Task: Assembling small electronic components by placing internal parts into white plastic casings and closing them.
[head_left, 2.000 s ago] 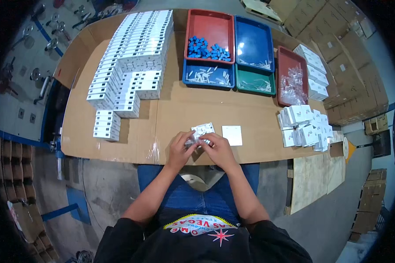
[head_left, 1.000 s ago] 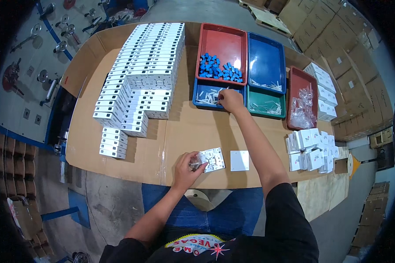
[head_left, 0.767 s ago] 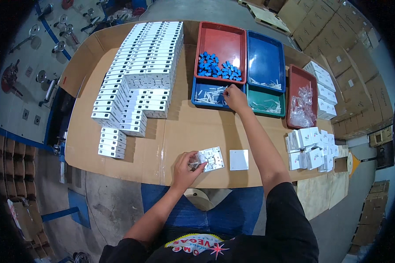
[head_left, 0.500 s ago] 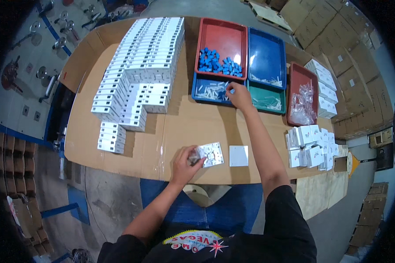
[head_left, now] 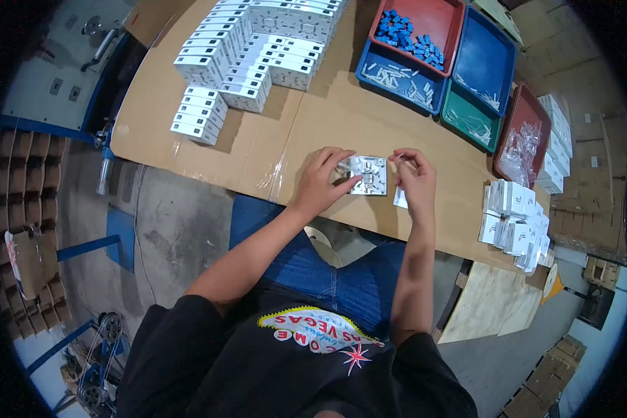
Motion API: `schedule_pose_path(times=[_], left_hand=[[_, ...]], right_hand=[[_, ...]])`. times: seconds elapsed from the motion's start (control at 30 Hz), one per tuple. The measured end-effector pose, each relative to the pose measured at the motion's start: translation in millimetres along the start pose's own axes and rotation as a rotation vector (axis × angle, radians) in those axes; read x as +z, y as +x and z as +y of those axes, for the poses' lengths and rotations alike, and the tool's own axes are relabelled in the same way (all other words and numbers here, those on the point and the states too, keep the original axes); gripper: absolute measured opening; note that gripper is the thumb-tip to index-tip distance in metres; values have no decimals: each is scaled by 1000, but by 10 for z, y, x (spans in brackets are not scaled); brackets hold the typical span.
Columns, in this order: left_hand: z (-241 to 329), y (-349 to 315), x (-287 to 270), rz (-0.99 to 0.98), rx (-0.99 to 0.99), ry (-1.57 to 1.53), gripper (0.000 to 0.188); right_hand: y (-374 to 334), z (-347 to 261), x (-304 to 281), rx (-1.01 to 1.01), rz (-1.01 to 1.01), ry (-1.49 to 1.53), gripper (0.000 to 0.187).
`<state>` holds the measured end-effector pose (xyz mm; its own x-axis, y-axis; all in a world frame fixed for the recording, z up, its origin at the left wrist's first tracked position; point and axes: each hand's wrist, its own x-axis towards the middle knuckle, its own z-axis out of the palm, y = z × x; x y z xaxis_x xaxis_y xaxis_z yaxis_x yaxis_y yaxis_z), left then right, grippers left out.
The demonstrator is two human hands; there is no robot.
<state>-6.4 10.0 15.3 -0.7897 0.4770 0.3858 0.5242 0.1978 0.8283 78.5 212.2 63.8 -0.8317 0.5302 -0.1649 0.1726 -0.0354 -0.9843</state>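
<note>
My left hand point(head_left: 325, 180) is curled around the left side of a small square white piece with a grey pattern point(head_left: 373, 175), at the table's near edge. Fingers and thumb hide part of it. Beside it, my right hand point(head_left: 416, 180) is closed in a pinch, with a small thin white stick point(head_left: 395, 159) at the fingertips; its exact kind is too small to tell. Under the right hand, a plain white square point(head_left: 400, 198) lies on the cardboard, mostly covered.
Rows of white boxes point(head_left: 285, 63) stand at the far left. Trays hold small blue pieces point(head_left: 404, 35), white sticks point(head_left: 397, 80) and clear plastic bags point(head_left: 521, 150). Small white packets point(head_left: 512, 216) are heaped at the right. Cardboard point(head_left: 258, 164) covers the table.
My right hand has come back from the blue tray of white sticks to beside the patterned piece. The left hand still holds that piece. The whole view has shifted and turned.
</note>
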Motion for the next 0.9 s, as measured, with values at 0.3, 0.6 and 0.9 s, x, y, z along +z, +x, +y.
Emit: schedule_pose_path(times=[0.3, 0.6, 0.9], left_hand=[[7, -51, -8, -28, 79, 88, 47], [21, -70, -29, -27, 113, 65, 46], [-5, -84, -25, -16, 136, 61, 42]], right_hand=[[-307, -7, 262, -7, -62, -31, 13], [-326, -23, 366, -196, -49, -550, 16], [-267, -165, 453, -238, -40, -806, 13]])
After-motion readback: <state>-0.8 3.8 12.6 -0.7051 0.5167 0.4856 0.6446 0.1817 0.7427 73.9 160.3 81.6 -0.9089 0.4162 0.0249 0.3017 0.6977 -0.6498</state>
